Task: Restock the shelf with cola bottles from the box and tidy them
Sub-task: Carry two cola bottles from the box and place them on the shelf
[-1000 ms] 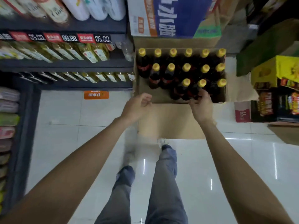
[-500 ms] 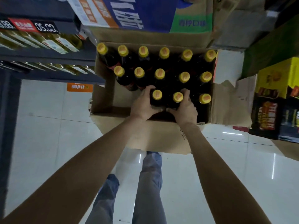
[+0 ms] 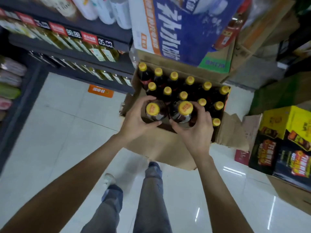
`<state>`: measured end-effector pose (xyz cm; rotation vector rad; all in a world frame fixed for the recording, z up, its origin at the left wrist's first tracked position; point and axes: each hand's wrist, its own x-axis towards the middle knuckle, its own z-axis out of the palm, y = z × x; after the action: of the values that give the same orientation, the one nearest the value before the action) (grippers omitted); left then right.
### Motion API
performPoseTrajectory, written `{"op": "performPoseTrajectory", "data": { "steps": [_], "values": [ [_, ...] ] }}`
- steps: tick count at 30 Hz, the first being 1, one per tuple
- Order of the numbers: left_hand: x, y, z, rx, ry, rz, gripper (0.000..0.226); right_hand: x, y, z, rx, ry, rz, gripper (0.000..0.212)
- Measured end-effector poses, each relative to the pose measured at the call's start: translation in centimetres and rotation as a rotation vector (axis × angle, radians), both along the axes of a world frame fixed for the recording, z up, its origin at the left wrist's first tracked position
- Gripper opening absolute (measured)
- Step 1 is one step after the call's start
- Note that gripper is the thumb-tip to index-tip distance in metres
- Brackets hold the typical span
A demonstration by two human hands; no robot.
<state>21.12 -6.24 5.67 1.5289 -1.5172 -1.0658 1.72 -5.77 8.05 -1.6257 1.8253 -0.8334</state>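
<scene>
We see both hands over the open cardboard box [image 3: 161, 145], each wrapped around its own cola bottle. The left hand [image 3: 134, 121] curls round the shoulder of the left bottle [image 3: 154, 111], fingers arching over its far side and the thumb closing beneath it. The right hand [image 3: 196, 130] grips the right bottle [image 3: 182, 111] the same way, thumb on the near side, fingers curved round the outer side. Both bottles stand upright, close beside each other, their yellow caps nearer to us and looming larger than the caps of the other bottles, so they appear raised above the rest. We cannot tell whether their bases have cleared the box.

The remaining cola bottles [image 3: 183, 91] stand upright in rows in the far and right parts of the box, which sits on the white tiled floor [image 3: 64, 125]. A blue and white carton [image 3: 181, 29] rests behind the box. To the left, the dark shelf [image 3: 80, 52] carries rows of yellow-green bottles [image 3: 94, 51] beneath red price tags [image 3: 89, 37].
</scene>
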Motion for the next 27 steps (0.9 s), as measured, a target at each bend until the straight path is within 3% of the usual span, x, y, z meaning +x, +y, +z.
{"op": "performPoseTrajectory", "data": {
  "steps": [3, 7, 15, 20, 23, 27],
  "values": [
    [3.9, 2.3, 6.3, -0.024, 0.115, 0.131, 0.070, 3.1, 0.1, 5.0, -0.043, -0.200, 0.118, 0.068],
    [9.3, 7.4, 12.6, -0.078, 0.216, 0.413, 0.071, 9.3, 1.1, 9.3, 0.130, -0.475, 0.323, 0.065],
    [22.5, 23.9, 16.0, -0.195, 0.075, 0.919, 0.056, 27.2, 8.6, 12.1, 0.242, -0.458, 0.761, 0.061],
    [30.7, 35.7, 16.8, -0.199, 0.022, 1.230, 0.060, 39.3, 15.9, 13.1, 0.299, -0.500, 0.980, 0.059],
    [36.0, 41.9, 17.8, -0.195, 0.086, 1.366, 0.054, 46.6, 20.9, 13.5, 0.277, -0.503, 1.070, 0.059],
    [42.3, 49.0, 18.6, -0.187, 0.036, 1.497, 0.055, 56.0, 27.0, 14.7, 0.282, -0.520, 1.194, 0.058]
  ]
}}
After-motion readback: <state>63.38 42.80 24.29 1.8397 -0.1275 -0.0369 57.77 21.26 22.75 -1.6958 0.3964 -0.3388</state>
